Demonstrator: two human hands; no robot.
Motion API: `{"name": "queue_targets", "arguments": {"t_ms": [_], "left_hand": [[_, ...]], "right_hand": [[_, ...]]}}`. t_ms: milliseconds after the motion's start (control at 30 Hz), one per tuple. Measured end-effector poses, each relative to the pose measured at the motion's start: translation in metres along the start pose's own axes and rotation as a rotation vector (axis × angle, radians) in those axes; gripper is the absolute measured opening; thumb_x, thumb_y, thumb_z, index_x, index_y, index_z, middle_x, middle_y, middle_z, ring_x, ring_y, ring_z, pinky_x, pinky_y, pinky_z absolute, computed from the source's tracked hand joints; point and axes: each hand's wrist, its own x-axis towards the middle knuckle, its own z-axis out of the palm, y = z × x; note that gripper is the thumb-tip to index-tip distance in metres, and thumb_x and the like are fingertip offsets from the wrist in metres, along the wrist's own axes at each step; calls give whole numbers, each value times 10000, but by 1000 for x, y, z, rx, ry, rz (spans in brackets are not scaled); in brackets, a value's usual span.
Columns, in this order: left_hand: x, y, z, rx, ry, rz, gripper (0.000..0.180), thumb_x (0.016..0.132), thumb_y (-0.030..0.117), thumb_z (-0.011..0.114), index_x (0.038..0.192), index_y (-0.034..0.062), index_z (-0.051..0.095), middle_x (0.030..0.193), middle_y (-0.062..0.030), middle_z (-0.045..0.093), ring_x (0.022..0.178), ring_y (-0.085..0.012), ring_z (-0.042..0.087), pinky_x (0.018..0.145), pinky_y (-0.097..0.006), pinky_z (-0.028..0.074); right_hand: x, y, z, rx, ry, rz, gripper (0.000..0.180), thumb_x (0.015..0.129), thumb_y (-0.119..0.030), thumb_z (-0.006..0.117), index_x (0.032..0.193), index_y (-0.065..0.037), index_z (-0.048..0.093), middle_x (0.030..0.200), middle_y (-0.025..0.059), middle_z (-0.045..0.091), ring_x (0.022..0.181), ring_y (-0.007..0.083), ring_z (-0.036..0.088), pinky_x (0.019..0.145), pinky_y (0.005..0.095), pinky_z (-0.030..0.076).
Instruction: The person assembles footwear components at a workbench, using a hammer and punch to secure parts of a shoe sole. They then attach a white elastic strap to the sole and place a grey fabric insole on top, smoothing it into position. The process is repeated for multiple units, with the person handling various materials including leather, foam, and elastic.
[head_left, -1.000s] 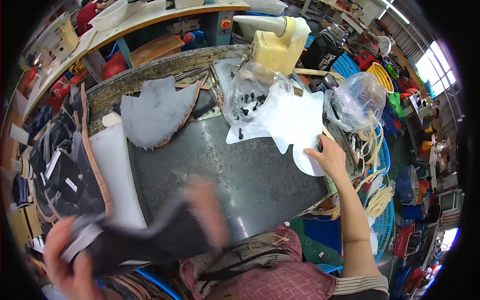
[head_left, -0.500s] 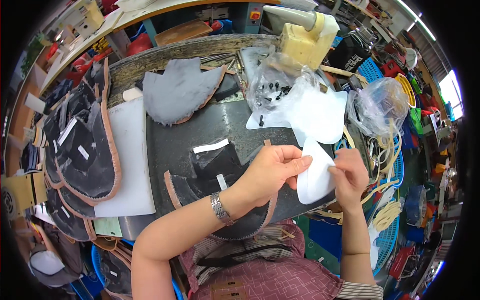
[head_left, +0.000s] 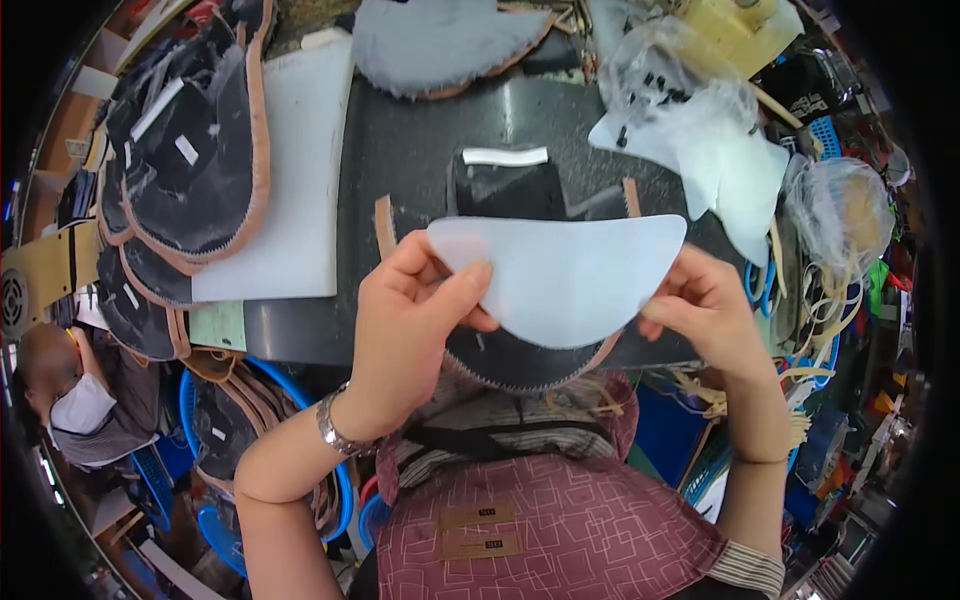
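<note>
Above one black, tan-edged fabric piece [head_left: 510, 190] on the dark, smooth bench [head_left: 400, 130], the left hand [head_left: 415, 305] and right hand [head_left: 708, 310] pinch one white half-moon sheet [head_left: 575, 270]; perhaps three similar black pieces [head_left: 205, 190] lie leftward.

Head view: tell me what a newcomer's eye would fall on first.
At centre, a white curved sheet stands out first, pinched near its ends by the left grip and the right grip. Partly behind it, a brown-edged black piece lies on the dark worktop. Toward the upper right, a clear plastic bag shows small black bits.
</note>
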Motion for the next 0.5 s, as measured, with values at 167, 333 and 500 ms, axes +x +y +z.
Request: {"name": "queue_targets", "arguments": {"t_ms": [167, 333, 500], "left_hand": [[-38, -16, -22, 321, -100, -22, 543, 795, -16, 622, 1268, 56, 365, 861, -65, 632, 740, -82, 596, 605, -204, 470], [-34, -25, -25, 597, -130, -91, 638, 792, -33, 624, 1331, 41, 291, 831, -53, 634, 742, -60, 572, 658, -190, 444], [-29, -35, -24, 750, -96, 8, 628, 782, -1, 640, 1320, 44, 319, 760, -32, 632, 640, -50, 544, 583, -200, 432]], "right_hand": [[8, 3, 11, -4, -91, 151, 189, 852, -106, 614, 1006, 2, 602, 741, 25, 621, 607, 58, 556, 526, 198, 455], [6, 20, 22, -57, -64, 252, 158, 832, -98, 629, 947, -4, 577, 719, 20, 603, 590, 60, 556, 517, 201, 459], [8, 32, 31, -113, 0, 284, 124, 819, -81, 625, 882, -4, 552, 702, 37, 598, 583, 78, 562, 517, 216, 467]]}}
